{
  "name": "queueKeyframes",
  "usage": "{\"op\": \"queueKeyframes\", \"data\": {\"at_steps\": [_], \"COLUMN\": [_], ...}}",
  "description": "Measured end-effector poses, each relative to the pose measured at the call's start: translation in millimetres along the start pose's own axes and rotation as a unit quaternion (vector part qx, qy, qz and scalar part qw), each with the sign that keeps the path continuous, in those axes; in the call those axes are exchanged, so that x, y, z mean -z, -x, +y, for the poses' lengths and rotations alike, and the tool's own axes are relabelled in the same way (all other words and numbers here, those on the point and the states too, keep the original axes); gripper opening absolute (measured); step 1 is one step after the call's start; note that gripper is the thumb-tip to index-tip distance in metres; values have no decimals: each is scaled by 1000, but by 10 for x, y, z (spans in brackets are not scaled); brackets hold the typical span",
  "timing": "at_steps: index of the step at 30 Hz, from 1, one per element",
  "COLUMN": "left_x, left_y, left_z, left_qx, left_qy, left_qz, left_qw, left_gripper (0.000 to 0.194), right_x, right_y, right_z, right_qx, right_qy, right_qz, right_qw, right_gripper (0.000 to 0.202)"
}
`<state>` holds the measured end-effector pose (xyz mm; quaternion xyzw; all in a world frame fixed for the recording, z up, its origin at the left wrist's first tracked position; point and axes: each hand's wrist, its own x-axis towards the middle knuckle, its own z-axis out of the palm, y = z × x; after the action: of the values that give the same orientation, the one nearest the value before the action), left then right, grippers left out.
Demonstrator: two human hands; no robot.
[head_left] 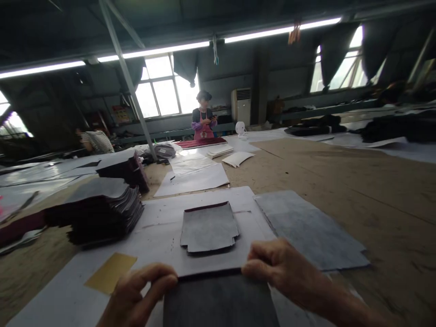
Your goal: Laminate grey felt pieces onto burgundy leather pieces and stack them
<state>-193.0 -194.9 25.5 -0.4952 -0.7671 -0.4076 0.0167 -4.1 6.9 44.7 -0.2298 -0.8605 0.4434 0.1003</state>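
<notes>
A dark grey fabric panel (221,302) lies close to me, its lower part cut off by the frame. My left hand (139,293) pinches its far left corner between thumb and fingers. At the far right corner, my right hand (275,265) grips the same edge with curled fingers. Just beyond the panel rests a small pile of lighter grey cut pieces (209,229) with notched corners and a dark red back edge. White paper (160,236) spreads beneath them.
Tall stacks of dark cut pieces (102,204) stand at left, near a tan card (111,272). A large grey sheet (306,227) lies at right on the brown tabletop (374,181). Across the table are a person in a pink apron (204,120) and a small white fan (240,129).
</notes>
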Motion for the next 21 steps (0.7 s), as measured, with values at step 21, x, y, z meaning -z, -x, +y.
{"op": "queueKeyframes", "data": {"at_steps": [21], "left_x": [-631], "left_y": [-1437], "left_z": [-865], "left_qx": [-33], "left_qy": [-111], "left_qz": [34], "left_qw": [993], "left_gripper": [22], "right_x": [50], "right_y": [-1596], "right_z": [315], "right_qx": [22], "right_qy": [277], "right_qz": [181], "right_qw": [943], "right_gripper": [19]}}
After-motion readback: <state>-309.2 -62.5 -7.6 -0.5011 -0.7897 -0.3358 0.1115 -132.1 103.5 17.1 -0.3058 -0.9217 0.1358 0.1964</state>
